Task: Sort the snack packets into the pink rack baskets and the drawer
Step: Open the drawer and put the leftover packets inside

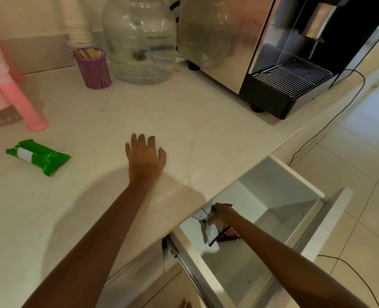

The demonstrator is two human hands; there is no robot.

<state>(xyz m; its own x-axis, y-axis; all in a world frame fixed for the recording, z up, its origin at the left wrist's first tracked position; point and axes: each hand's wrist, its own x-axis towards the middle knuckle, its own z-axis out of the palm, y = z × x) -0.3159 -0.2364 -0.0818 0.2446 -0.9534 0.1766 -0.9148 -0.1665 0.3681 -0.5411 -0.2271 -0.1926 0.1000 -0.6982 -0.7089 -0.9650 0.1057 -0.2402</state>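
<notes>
Two snack packets are showing. One, a white, black and red packet (213, 234), is hanging inside the open drawer (279, 185), just under the worktop (206, 121) edge. The right hand (218, 215) is gripping it by its upper part, fingers (210, 222) curling round the crumpled wrapper. The left hand (145, 155) is lying palm down on the worktop, its fingers (142, 140) spreading apart and holding nothing. A green packet (37, 157) is lying flat on the worktop, well to the left of that hand and near the pink rack (17, 96). A purple cup of sticks (94, 68), a clear water bottle (139, 41) and a coffee machine (295, 63) are standing along the back.
</notes>
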